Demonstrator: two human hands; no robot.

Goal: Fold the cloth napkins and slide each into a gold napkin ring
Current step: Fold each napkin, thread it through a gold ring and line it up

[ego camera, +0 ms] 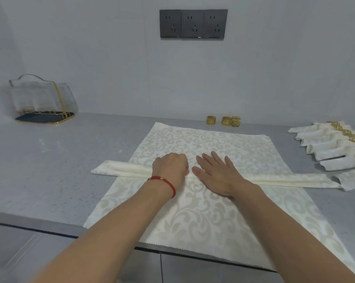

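**One rolled napkin under both hands, three rings waiting**

Item 1, rolled napkin (213,179): cream damask, rolled into a long thin band lying crosswise on the spread napkin stack (203,213) at the middle of the counter (49,170). I judge it light, soft and limp, apt to spring open if let go. Best held at the centre, then doubled so both tails come together for the ring.

Item 2, left hand (169,169): fingers curled in on the band just left of centre; they seem to pinch the cloth, though the fingertips are hidden.

Item 3, right hand (215,174): fingers straight and spread, palm flat, pressing the band down just right of centre.

Item 4, gold rings (223,120): three loose ones, upright near the wall beyond the stack. Rigid, small and likely smooth; I would take one by its rim.

Item 5, finished napkins (334,148): a row at the right edge, each already through a ring.

Item 6, wire holder (43,101): far left, gold frame.

Item 7, sockets (193,23): three on the wall.
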